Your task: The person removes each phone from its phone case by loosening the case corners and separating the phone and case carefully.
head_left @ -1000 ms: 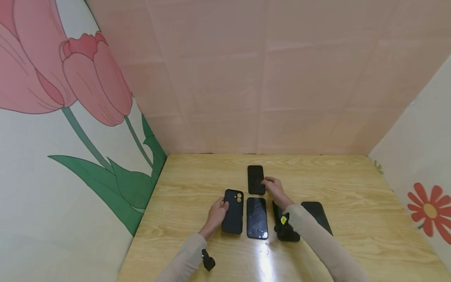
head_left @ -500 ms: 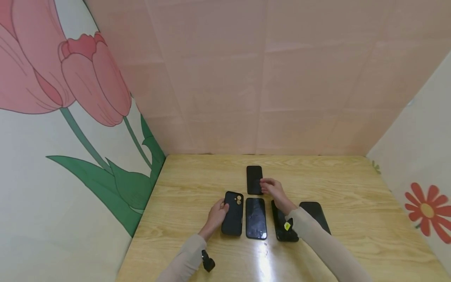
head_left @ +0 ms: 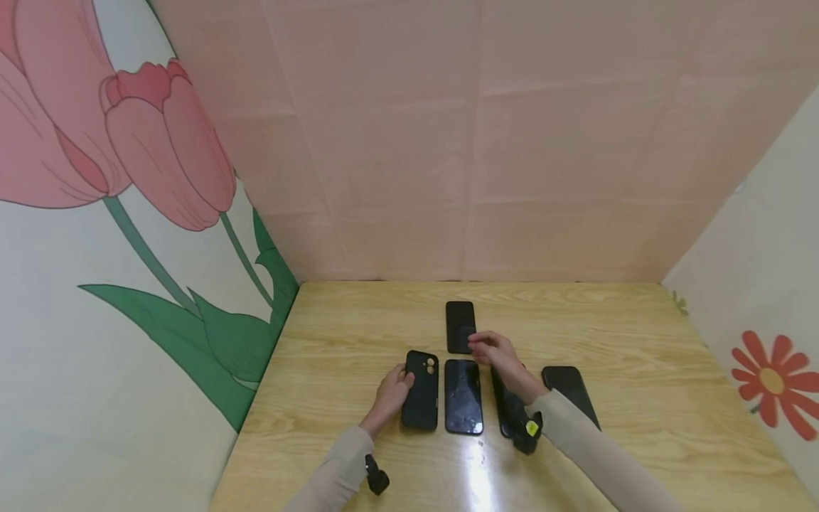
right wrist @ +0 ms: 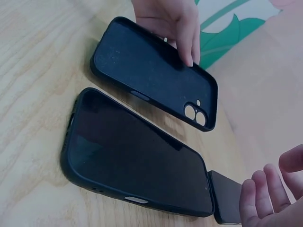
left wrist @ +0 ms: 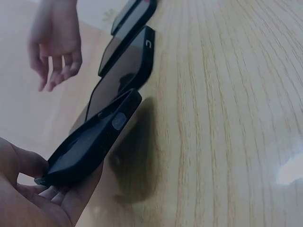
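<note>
My left hand (head_left: 389, 398) pinches an empty dark phone case (head_left: 420, 398) by its left edge, thumb inside and fingers beneath. The case (left wrist: 90, 142) is tilted above the wooden table, its camera cutouts (right wrist: 195, 112) at the far end. Right of it lies a phone (head_left: 463, 398) in a black case, screen up. Beyond that lies another dark phone (head_left: 459, 320). My right hand (head_left: 502, 359) hovers near that phone's lower right corner. Its fingers (right wrist: 262, 191) are loosely bent with nothing between them; whether they touch the phone I cannot tell.
Under my right wrist lies another black phone-shaped thing (head_left: 501, 409), partly hidden by the wrist camera (head_left: 527, 430). A further one (head_left: 571, 390) lies to its right, partly behind the sleeve. Walls stand behind the table (head_left: 345, 334) and at both sides.
My right hand has drawn back slightly toward me from the far phone's right edge. The case in my left hand has dipped a little; the grip is the same.
</note>
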`<state>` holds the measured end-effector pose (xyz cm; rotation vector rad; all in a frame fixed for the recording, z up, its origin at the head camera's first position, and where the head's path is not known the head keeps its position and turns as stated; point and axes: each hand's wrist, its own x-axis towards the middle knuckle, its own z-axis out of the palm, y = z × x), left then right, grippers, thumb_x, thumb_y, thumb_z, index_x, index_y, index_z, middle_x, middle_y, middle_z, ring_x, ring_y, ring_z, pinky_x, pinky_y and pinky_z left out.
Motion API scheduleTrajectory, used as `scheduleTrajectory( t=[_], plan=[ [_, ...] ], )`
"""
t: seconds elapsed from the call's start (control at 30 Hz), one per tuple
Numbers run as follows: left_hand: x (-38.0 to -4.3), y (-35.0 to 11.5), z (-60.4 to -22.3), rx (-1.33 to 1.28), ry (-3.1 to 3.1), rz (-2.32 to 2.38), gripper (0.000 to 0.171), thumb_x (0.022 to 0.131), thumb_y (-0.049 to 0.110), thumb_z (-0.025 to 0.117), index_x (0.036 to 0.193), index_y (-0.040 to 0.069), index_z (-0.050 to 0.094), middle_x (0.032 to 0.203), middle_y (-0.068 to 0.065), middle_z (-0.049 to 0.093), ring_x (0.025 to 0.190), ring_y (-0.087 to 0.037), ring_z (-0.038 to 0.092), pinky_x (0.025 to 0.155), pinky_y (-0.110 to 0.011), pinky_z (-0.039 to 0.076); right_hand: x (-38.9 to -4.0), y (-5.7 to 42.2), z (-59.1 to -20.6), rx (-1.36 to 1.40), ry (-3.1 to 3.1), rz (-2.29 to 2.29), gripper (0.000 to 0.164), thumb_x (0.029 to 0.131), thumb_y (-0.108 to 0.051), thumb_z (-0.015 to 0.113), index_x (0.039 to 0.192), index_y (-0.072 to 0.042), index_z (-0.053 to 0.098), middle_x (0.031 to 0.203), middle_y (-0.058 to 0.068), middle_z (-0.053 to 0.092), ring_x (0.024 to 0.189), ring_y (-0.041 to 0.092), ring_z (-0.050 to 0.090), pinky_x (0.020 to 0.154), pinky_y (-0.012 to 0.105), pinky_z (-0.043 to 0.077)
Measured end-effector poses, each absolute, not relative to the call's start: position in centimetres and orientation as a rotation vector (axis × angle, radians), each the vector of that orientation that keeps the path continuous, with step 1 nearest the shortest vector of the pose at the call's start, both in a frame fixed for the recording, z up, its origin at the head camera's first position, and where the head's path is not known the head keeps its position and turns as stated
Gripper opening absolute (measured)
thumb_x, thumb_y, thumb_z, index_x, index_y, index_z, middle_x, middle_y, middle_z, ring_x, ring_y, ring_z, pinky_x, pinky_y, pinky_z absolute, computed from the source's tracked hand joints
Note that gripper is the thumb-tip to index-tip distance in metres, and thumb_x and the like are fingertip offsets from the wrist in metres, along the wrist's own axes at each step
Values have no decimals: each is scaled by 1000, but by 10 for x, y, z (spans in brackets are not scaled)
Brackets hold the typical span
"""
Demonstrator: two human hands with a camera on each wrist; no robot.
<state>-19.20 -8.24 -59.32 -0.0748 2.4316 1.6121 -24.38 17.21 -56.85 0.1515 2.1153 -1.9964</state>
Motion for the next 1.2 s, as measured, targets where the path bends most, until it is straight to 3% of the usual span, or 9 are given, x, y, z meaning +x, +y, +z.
scheduleTrajectory(
  t=[0.13, 0.23, 0.37, 0.53, 0.8, 0.97, 1.2],
  plan=[
    [-192, -83, -597, -75, 2437, 1608, 44, 104, 16, 48, 140, -8, 46, 137, -30, 51, 124, -43, 51, 103, -55, 39, -240, 173, -569, 114, 2108, -2002, 30, 100, -7, 54, 124, 11, 54, 106, 16, 64, 91, 30, 61, 86, 42, 53],
    [-193, -84, -599, -92, 2430, 1614, 45, 104, 17, 48, 140, -9, 46, 138, -29, 50, 126, -43, 50, 104, -55, 38, -237, 173, -569, 99, 2103, -2003, 30, 100, -6, 55, 124, 12, 54, 102, 12, 64, 88, 27, 61, 86, 43, 52],
    [-193, -85, -600, -105, 2445, 1608, 46, 104, 18, 49, 140, -9, 46, 139, -29, 49, 128, -44, 47, 105, -55, 36, -235, 172, -569, 100, 2109, -1981, 30, 100, -7, 56, 124, 12, 55, 109, 20, 62, 92, 31, 61, 90, 49, 50],
    [-193, -87, -600, -65, 2508, 1563, 47, 103, 18, 49, 140, -11, 45, 137, -31, 50, 127, -45, 47, 104, -56, 37, -233, 171, -568, 113, 2108, -1966, 28, 100, -6, 55, 122, 11, 56, 115, 27, 60, 95, 35, 60, 90, 48, 51],
    [-193, -90, -595, 14, 2676, 1378, 41, 105, 17, 46, 135, -10, 52, 127, -27, 60, 119, -43, 56, 97, -55, 45, -231, 172, -573, 106, 2110, -1938, 26, 99, -5, 54, 120, 9, 58, 109, 21, 62, 96, 33, 60, 89, 46, 51],
    [-195, -91, -595, 32, 2730, 1279, 38, 105, 17, 47, 131, -9, 57, 116, -21, 66, 103, -33, 63, 89, -50, 50, -229, 172, -576, 85, 2126, -1929, 28, 99, -6, 56, 120, 12, 57, 108, 24, 62, 93, 32, 61, 82, 38, 53],
    [-194, -92, -592, 14, 2787, 1210, 33, 102, 15, 52, 126, -5, 63, 104, -14, 69, 88, -24, 63, 79, -45, 52, -227, 172, -579, 92, 2208, -1855, 27, 98, -7, 57, 118, 11, 59, 113, 28, 62, 99, 41, 59, 84, 46, 51]
  ],
)
